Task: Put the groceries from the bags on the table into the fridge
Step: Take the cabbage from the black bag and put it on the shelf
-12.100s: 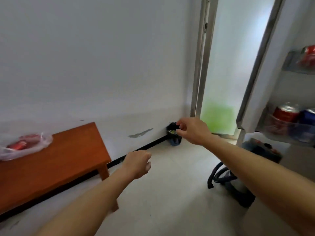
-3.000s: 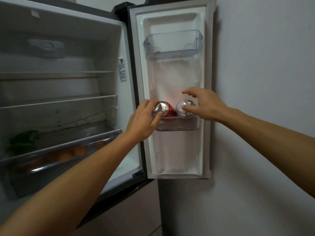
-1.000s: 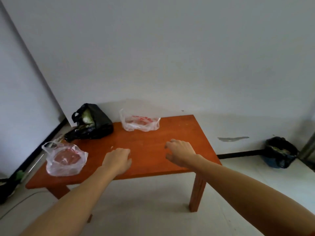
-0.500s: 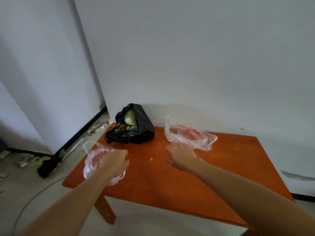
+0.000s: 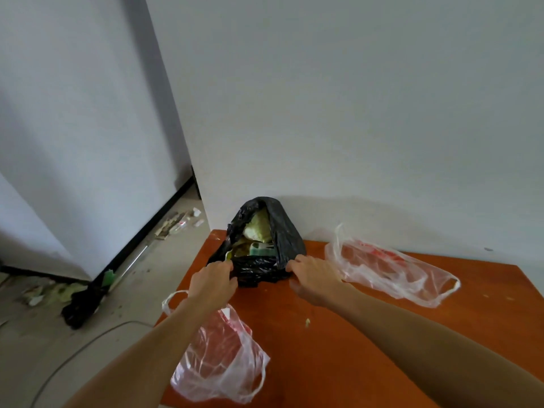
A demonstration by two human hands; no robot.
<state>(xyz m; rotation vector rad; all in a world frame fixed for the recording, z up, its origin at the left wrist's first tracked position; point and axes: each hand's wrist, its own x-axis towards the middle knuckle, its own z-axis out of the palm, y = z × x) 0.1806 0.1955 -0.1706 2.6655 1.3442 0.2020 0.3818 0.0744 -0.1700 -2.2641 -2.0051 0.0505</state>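
Note:
A black plastic bag (image 5: 287,231) stands at the far left corner of the orange wooden table (image 5: 368,334), its mouth open toward me. Inside it I see a pale green cabbage (image 5: 259,228) and a green packet (image 5: 260,250). My left hand (image 5: 213,282) pinches the left rim of the bag's mouth. My right hand (image 5: 316,278) has its fingers curled on the right rim. A clear bag with something red inside (image 5: 217,357) lies under my left forearm at the near left edge. Another clear bag with red print (image 5: 388,269) lies flat to the right.
The table stands against a white wall. On the floor to the left lie litter, a crumpled black bag (image 5: 79,304), a long stick (image 5: 129,263) and a grey cable (image 5: 73,348). A small crumb (image 5: 307,322) lies on the table.
I have come closer to the table. My left hand left the near clear bag and my right hand left the tabletop; both now hold the rim of the black bag.

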